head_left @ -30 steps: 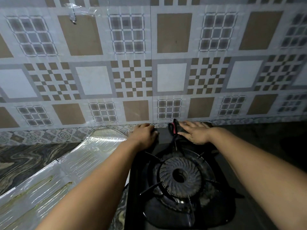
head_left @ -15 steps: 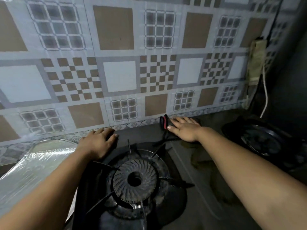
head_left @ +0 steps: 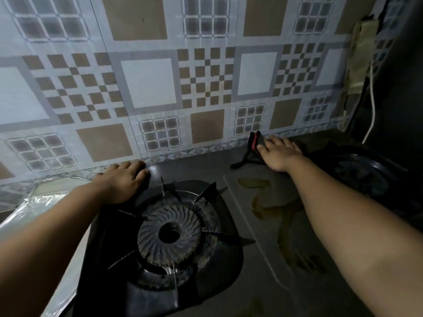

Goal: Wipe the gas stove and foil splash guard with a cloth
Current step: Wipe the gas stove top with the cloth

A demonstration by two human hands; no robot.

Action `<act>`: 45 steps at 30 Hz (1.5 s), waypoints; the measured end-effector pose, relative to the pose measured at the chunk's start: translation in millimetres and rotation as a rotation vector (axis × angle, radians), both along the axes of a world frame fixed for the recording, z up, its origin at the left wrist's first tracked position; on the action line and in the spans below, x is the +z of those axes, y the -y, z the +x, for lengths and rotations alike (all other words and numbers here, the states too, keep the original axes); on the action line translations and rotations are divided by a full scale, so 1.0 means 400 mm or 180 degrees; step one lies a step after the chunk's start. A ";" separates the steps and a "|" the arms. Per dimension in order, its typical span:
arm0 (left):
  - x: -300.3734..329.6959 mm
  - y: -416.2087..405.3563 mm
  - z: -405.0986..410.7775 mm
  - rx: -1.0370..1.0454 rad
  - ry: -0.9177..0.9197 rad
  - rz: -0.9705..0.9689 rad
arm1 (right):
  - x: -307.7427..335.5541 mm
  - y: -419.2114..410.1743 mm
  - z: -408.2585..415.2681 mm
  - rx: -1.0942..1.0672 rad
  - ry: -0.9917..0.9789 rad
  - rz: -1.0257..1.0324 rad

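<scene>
A dark gas stove [head_left: 256, 255] fills the lower middle, with a round burner and pan support [head_left: 170, 232] on its left half. My left hand [head_left: 123, 181] rests palm down on the stove's back left corner, fingers slightly apart. My right hand [head_left: 278, 152] presses flat on a dark cloth with a red stripe [head_left: 250, 149] at the stove's back edge, near the wall. Brown stains [head_left: 267, 202] mark the stove top between the two burners. The shiny foil splash guard [head_left: 34, 207] lies flat at the left.
A patterned tiled wall [head_left: 183, 76] runs just behind the stove. A second burner [head_left: 366, 175] sits in shadow at the right. A stained power strip [head_left: 359, 56] with a white cable [head_left: 372, 106] hangs on the wall at the far right.
My right hand has slid the cloth to the right along the stove's back edge. The view has turned right, and my left hand stays on the back left corner.
</scene>
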State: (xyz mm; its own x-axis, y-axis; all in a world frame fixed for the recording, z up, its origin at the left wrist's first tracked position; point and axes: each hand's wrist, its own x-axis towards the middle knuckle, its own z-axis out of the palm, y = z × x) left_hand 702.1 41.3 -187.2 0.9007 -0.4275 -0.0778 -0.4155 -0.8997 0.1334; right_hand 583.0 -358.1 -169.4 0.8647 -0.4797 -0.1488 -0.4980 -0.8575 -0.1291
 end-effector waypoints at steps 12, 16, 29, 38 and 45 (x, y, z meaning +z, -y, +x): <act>0.031 0.036 -0.047 0.0239 -0.0036 0.0087 | 0.011 -0.171 0.021 0.0343 -0.0083 0.0057; 0.027 0.023 -0.046 0.0205 -0.0017 0.0010 | 0.010 -0.290 0.026 0.1080 -0.0028 0.0089; 0.000 -0.001 -0.020 0.0072 0.0198 -0.0051 | 0.038 -0.128 -0.074 0.1512 -0.0281 0.0113; -0.013 -0.038 -0.035 0.0125 0.0162 0.0012 | -0.003 -0.097 -0.130 0.0125 -0.0053 0.0151; 0.023 0.033 -0.024 0.0032 0.0077 -0.0042 | 0.011 -0.157 -0.193 0.0354 -0.0035 0.0083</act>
